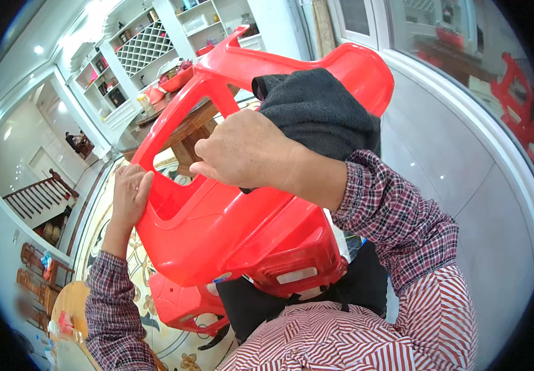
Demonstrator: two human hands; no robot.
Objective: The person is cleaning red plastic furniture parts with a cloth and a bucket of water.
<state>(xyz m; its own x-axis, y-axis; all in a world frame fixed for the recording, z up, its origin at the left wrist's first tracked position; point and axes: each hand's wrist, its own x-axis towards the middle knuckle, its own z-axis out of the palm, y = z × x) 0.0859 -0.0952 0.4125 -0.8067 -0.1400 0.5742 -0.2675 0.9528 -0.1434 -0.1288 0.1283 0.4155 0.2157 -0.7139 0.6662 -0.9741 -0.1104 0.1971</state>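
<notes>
A large red moulded plastic shell (229,227), which looks like the body of a ride-on toy car, stands tilted in front of me. My left hand (130,190) grips its left edge, beside a window-like opening. Over the upper part of the shell, my right hand (248,150) is curled with the knuckles up, on a bunched black cloth (318,111). Most of that cloth spreads beyond my wrist, and a dark corner shows below the hand. The right fingertips are hidden.
Lower red plastic parts (185,301) sit below the shell, near my knees. Behind it is a round wooden table (197,125) bearing a red basket (176,79). A glass window (471,55) and tiled wall (438,153) stand close on my right. A wooden stool or table (69,301) is at lower left.
</notes>
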